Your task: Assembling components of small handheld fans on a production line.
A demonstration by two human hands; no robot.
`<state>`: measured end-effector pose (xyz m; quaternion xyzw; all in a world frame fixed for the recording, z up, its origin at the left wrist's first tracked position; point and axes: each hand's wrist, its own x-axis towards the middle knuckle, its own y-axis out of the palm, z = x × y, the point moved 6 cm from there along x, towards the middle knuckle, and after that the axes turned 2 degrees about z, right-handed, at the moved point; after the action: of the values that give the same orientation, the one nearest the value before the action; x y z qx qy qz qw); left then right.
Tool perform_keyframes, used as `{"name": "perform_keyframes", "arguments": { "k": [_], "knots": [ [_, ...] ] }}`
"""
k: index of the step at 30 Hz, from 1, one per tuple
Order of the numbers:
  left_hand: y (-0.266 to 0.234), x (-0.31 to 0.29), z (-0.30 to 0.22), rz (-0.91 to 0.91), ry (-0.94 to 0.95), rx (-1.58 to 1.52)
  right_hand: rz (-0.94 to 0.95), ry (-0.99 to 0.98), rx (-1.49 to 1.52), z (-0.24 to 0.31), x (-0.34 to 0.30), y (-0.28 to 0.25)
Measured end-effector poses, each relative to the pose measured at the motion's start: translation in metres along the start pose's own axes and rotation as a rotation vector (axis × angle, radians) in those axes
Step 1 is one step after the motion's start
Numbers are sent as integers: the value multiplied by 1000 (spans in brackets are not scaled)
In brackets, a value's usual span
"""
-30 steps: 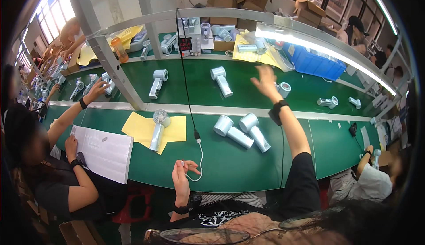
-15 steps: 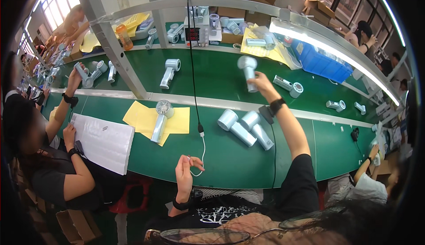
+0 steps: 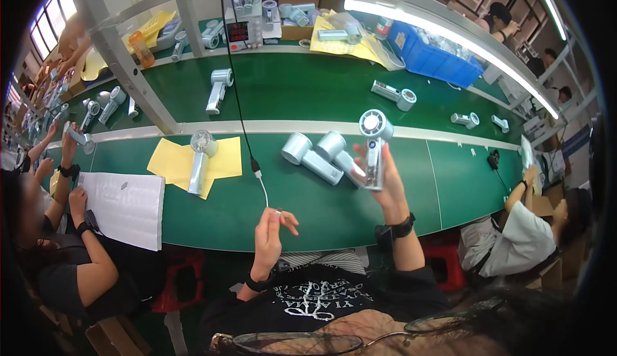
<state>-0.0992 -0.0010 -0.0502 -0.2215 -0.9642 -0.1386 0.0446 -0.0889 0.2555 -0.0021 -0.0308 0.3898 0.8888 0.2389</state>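
Note:
A light-blue handheld fan (image 3: 374,153) stands upright in my right hand (image 3: 393,189), its round head up and a clear section on its handle facing me. My left hand (image 3: 268,239) pinches the end of a white charging cable (image 3: 264,190), which hangs from a black cord. The plug itself is mostly hidden by my fingers. Two more fans, a left one (image 3: 315,161) and a right one (image 3: 332,146), lie side by side on the green table just left of the held fan. Another fan (image 3: 200,156) rests on yellow paper (image 3: 227,156) farther left.
A metal rail (image 3: 276,128) divides the table from a green surface behind, where several fans lie. A blue bin (image 3: 443,66) stands at the back right. A small red-digit display (image 3: 238,32) sits behind. Beside a paper stack (image 3: 125,208), a co-worker (image 3: 83,253) sits at left.
My right hand has brought the fan from over the far surface back toward me, across the rail. My left hand keeps its pinch on the cable. The view has shifted right.

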Motion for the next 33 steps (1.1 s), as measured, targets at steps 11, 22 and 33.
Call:
{"name": "perform_keyframes", "arguments": {
  "k": [11, 22, 33],
  "knots": [
    [88, -5, -18, 400, -45, 158, 304, 190, 504, -69, -32, 16],
    [80, -9, -6, 257, -75, 16, 408, 42, 429, -80, -44, 28],
    [77, -8, -11, 245, -61, 18, 466, -37, 438, -80, -43, 32]
  ]
}}
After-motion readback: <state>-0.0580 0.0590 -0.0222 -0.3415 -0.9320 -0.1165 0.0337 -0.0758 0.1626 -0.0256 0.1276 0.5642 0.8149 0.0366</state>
